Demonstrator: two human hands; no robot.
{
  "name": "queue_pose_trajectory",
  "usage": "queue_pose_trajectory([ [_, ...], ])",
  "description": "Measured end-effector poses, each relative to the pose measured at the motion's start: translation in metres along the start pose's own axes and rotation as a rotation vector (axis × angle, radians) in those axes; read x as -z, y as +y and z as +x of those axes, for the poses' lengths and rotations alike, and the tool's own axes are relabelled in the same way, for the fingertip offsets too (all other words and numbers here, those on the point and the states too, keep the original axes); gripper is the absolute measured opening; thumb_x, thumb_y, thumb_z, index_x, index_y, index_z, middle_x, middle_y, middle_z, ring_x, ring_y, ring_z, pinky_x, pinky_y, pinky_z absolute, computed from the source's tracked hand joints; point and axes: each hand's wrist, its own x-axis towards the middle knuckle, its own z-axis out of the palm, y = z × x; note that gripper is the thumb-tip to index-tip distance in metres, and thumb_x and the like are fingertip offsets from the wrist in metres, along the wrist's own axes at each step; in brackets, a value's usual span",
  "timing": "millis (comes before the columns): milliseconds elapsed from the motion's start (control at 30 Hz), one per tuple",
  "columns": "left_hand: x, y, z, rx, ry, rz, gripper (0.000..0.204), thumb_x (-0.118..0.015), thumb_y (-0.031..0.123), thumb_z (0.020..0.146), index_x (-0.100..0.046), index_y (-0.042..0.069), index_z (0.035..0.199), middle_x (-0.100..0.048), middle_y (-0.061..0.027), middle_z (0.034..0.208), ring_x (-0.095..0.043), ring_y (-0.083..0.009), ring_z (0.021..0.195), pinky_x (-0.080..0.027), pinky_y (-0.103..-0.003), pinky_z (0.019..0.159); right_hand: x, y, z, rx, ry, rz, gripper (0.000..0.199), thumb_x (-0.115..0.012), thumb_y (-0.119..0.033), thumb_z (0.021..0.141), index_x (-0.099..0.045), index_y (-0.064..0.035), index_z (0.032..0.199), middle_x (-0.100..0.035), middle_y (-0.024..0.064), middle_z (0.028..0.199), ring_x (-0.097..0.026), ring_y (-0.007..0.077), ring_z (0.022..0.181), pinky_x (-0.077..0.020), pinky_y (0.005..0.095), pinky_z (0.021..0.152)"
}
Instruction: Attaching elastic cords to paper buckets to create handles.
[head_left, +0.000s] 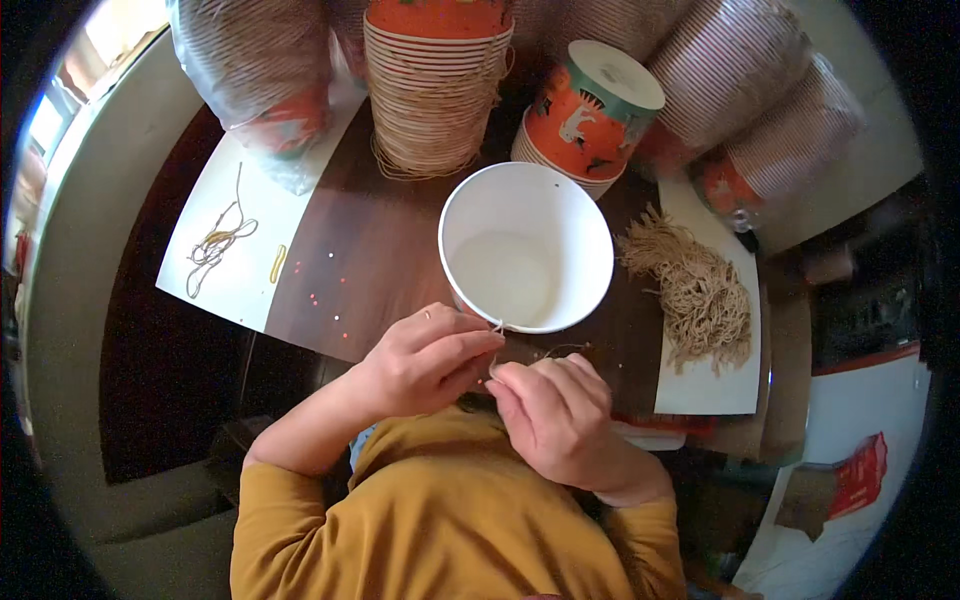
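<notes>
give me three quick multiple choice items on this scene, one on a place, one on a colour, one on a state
1. Where does the tan pile of short strings lie?
A. right of the white paper bucket
B. left of it
C. inside it

2. What colour is the person's sleeve?
A. blue
B. mustard yellow
C. white

3. How is the white paper bucket?
A. lidded
B. full of strings
C. open, nothing visible inside

Answers: A, the pile sits on white paper to its right; B, both arms show mustard fabric; C, its bare white bottom shows.
</notes>
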Motion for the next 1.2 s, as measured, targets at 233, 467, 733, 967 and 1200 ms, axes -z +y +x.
queue_pose_trajectory([
  [233, -0.001, -0.003, -0.003, -0.114, 0.061, 0.114, 0.029, -0.071, 0.0, 0.068, -0.061, 0.004, 0.094, -0.063, -0.0088, 0.087, -0.058, -0.0216, 0.069, -0.048, -0.032, 0.062, 0.026, 0.009, 0.012, -0.011, 0.069, 0.002, 0.021, -0.072, -0.019, 0.075, -0.061, -0.0081, 0.089, -0.056, 0.006, 0.09, -0.053, 0.0238, 0.083, -0.0416, 0.0379, 0.075],
  [467, -0.001, -0.001, -0.001, -0.114, 0.068, 0.12, 0.027, -0.07, -0.001, 0.066, -0.059, 0.005, 0.09, -0.064, -0.0072, 0.085, -0.057, -0.0211, 0.067, -0.046, -0.031, 0.061, 0.004, 0.031, 0.022, 0.146, -0.112, -0.067, 0.019, -0.062, -0.01, 0.077, -0.059, -0.0064, 0.096, -0.054, 0.0036, 0.088, -0.053, 0.0224, 0.081, -0.0414, 0.037, 0.076],
  [733, -0.019, 0.01, -0.024, 0.299, 0.272, -0.146, 0.02, -0.067, -0.006, 0.07, -0.061, 0.004, 0.087, -0.067, -0.0063, 0.086, -0.062, -0.0148, 0.069, -0.046, -0.029, 0.062, -0.021, -0.002, -0.012, -0.025, 0.133, -0.089, 0.017, -0.067, -0.003, 0.079, -0.062, -0.0024, 0.095, -0.056, 0.0067, 0.085, -0.056, 0.0211, 0.065, -0.0452, 0.0322, 0.056],
  [967, -0.041, 0.024, -0.027, 0.798, 0.627, -0.798, 0.008, -0.061, -0.001, 0.088, -0.059, -0.002, 0.096, -0.067, -0.0111, 0.096, -0.063, -0.0113, 0.08, -0.052, -0.024, 0.067, -0.053, 0.013, -0.016, -0.115, 0.276, -0.158, 0.022, -0.067, -0.004, 0.081, -0.063, -0.0002, 0.101, -0.059, 0.0066, 0.081, -0.06, 0.0209, 0.064, -0.049, 0.0323, 0.056],
  [1200, -0.036, 0.022, -0.02, 0.979, 0.788, -1.075, 0.009, -0.061, -0.003, 0.086, -0.056, 0.003, 0.088, -0.064, -0.0055, 0.086, -0.059, -0.0097, 0.072, -0.047, -0.02, 0.063, -0.063, 0.015, 0.002, -0.344, 0.127, 0.234, 0.016, -0.058, -0.005, 0.086, -0.063, -0.001, 0.101, -0.06, 0.0125, 0.081, -0.06, 0.0295, 0.07, -0.05, 0.037, 0.063],
])
